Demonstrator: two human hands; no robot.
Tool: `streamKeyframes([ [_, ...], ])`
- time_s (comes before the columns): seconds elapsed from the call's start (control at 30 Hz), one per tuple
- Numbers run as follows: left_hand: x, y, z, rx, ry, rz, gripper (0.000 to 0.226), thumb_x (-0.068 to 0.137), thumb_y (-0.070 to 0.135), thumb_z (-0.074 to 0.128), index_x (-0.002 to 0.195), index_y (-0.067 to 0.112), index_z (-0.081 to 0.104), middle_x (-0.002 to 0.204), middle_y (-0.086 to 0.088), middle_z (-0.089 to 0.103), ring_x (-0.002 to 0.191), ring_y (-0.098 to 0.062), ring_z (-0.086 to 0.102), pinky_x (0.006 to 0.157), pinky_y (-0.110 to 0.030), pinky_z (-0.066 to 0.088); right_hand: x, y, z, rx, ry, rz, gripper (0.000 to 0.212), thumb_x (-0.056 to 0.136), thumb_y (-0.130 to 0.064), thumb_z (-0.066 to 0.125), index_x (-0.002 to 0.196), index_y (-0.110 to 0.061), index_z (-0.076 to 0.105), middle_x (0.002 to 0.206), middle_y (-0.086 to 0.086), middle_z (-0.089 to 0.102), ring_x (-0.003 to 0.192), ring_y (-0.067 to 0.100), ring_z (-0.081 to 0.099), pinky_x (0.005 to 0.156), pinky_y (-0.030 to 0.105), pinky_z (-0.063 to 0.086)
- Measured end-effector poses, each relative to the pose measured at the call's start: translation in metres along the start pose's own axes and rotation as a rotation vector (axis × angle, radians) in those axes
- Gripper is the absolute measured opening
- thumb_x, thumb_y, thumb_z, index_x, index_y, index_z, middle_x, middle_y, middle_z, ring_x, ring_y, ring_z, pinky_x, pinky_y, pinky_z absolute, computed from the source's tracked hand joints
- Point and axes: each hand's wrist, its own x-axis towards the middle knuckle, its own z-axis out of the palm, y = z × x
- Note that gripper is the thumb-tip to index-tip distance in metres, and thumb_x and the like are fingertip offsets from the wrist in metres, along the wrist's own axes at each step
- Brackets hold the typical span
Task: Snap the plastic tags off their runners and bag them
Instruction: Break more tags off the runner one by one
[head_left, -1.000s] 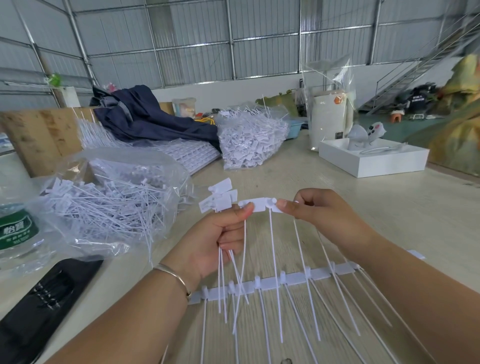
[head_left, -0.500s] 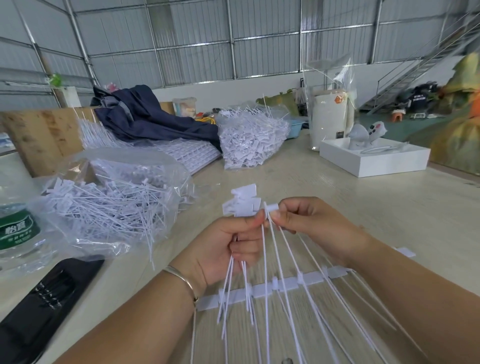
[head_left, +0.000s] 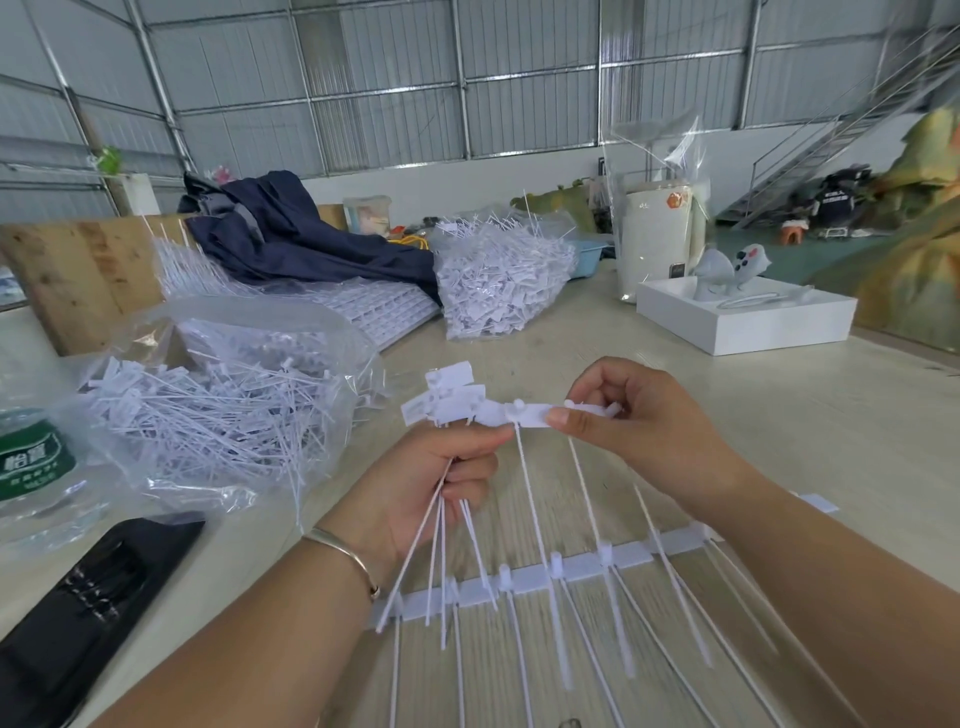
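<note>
Taking the runner (head_left: 571, 569) lying across the table (head_left: 831, 441) as the marker, the clear bag (head_left: 218, 410) of loose tags sits well to its left and farther back, with its mouth side hard to make out. Just behind the runner's left end, the left hand (head_left: 415, 493) has its fingers curled round a bundle of freed tags (head_left: 447, 402), their thin tails hanging down past the palm. That bundle looks loose; a tail could slip out and drop if the fist relaxes during the next snap. Behind the runner's middle, the right hand (head_left: 639, 421) pinches the flat head of a tag whose tail reaches down toward the runner. Pulling crookedly could, I judge, bend or tear the head, or drag the light runner off the table.
</note>
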Motion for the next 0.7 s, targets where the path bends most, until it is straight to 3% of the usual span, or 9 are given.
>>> streamKeyframes([
  [0.13, 0.0013, -0.0002, 0.0005, 0.015, 0.085, -0.012, 0.023, 0.063, -0.004, 0.066, 0.066, 0.016, 0.055, 0.054, 0.006, 0.033, 0.036, 0.000, 0.027, 0.033, -0.012, 0.018, 0.0014, 0.0055, -0.0013, -0.043, 0.013, 0.010, 0.017, 0.083, -0.024, 0.074, 0.081, -0.009, 0.064, 0.068, -0.004, 0.052, 0.062, 0.008, 0.042, 0.058, 0.016, 0.035],
  [0.27, 0.0026, -0.0007, 0.0034, -0.034, 0.113, -0.111, 0.010, 0.090, 0.009, 0.054, 0.080, 0.010, 0.053, 0.051, 0.005, 0.034, 0.036, -0.003, 0.031, 0.032, -0.013, 0.024, 0.0014, 0.0063, -0.0009, -0.087, 0.016, -0.007, 0.011, 0.087, -0.021, 0.070, 0.080, -0.013, 0.065, 0.068, -0.006, 0.052, 0.056, 0.002, 0.040, 0.055, 0.011, 0.034],
  [0.4, 0.0022, -0.0011, 0.0023, -0.028, 0.122, -0.202, 0.036, 0.100, 0.030, 0.044, 0.074, 0.009, 0.057, 0.049, 0.005, 0.033, 0.032, -0.003, 0.027, 0.027, -0.013, 0.020, -0.0018, 0.0049, 0.0002, -0.170, -0.001, -0.033, 0.013, 0.087, -0.023, 0.069, 0.080, -0.013, 0.064, 0.072, -0.003, 0.053, 0.059, 0.004, 0.042, 0.056, 0.011, 0.036],
  [0.57, 0.0041, -0.0001, -0.0015, 0.020, 0.181, -0.132, 0.036, 0.092, 0.041, 0.056, 0.065, 0.016, 0.054, 0.054, 0.008, 0.023, 0.034, -0.002, 0.020, 0.029, -0.013, 0.013, -0.0012, 0.0043, -0.0006, -0.290, -0.015, -0.025, 0.014, 0.087, -0.023, 0.070, 0.080, -0.013, 0.063, 0.080, 0.009, 0.060, 0.066, 0.007, 0.047, 0.060, 0.013, 0.037],
  [0.7, 0.0033, 0.0005, -0.0029, 0.038, 0.203, -0.093, 0.027, 0.066, 0.026, 0.078, 0.072, 0.020, 0.053, 0.056, 0.009, 0.020, 0.037, -0.002, 0.018, 0.030, -0.013, 0.014, -0.0016, 0.0058, -0.0012, -0.340, -0.035, 0.014, 0.013, 0.086, -0.022, 0.070, 0.081, -0.012, 0.065, 0.082, 0.012, 0.062, 0.070, 0.011, 0.051, 0.066, 0.023, 0.040],
])
